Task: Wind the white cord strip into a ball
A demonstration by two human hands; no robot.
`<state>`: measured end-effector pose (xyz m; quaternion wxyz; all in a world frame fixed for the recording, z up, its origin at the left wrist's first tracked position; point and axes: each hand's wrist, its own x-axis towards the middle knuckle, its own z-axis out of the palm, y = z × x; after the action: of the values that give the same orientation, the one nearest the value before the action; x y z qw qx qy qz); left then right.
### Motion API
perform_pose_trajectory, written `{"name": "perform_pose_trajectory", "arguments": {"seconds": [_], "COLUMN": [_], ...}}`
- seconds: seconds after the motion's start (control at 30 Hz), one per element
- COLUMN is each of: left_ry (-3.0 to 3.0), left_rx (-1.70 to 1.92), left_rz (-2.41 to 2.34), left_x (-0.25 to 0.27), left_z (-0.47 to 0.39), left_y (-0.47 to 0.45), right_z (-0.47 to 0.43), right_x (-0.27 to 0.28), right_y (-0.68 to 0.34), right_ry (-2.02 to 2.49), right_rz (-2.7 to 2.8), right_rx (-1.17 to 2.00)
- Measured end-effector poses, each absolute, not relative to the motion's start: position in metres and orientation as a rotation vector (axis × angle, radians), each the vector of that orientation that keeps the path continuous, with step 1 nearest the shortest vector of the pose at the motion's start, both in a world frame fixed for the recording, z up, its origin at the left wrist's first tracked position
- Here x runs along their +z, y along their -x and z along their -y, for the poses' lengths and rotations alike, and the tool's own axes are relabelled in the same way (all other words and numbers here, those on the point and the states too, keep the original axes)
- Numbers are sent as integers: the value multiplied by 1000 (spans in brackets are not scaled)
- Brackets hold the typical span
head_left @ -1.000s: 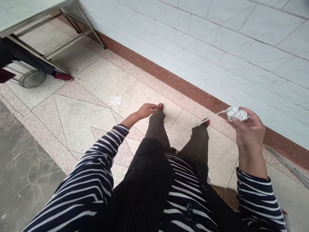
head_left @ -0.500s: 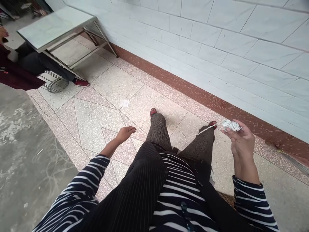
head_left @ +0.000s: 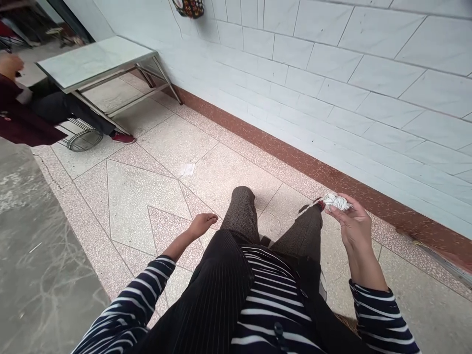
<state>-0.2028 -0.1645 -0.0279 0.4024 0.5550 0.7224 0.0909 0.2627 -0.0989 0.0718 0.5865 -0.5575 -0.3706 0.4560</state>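
Observation:
My right hand holds a small wound bundle of white cord between thumb and fingers, out to the right above my right shoe. A loose tail of the cord trails from the bundle to the left, past my trouser leg. My left hand hovers left of my left knee, its thumb and fingers pressed together. Whatever lies in that pinch, if anything, is too small to make out. A faint thin loop shows against the floor between my legs.
A light-topped metal table stands against the tiled wall. A seated person in dark red is at its left. A scrap of white paper lies on the floor. A patterned bag hangs on the wall.
My right hand has moved left and slightly down with the cord bundle. My left hand has shifted right and down, toward my knee. The view has tilted up a little.

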Motion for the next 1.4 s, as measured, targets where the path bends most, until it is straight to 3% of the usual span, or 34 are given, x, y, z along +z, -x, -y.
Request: {"name": "perform_pose_trajectory", "arguments": {"seconds": [0.2,0.33,0.53,0.77,1.17,1.4], "left_ry": [-1513,-1616,-1522,-1151,-1369,-1395], "left_rx": [273,485,835,745,555,646], "left_rz": [-1735,-1607,-1015,-583,-770,-994], "left_x": [-14,17,61,66,30,25], "left_z": [138,108,59,28,-2,-12], "left_y": [182,140,47,-20,-15,13], "right_z": [101,102,99,92,67,67], "right_x": [80,87,97,116,137,133], "right_y": [-251,-243,-223,-208,-234,-225], "right_ry": [1277,1273,1232,1208,1119,1034], "right_rz": [910,959,1067,1028,878,892], "right_rx": [1056,1081,1160,1232,1312,1428]}}
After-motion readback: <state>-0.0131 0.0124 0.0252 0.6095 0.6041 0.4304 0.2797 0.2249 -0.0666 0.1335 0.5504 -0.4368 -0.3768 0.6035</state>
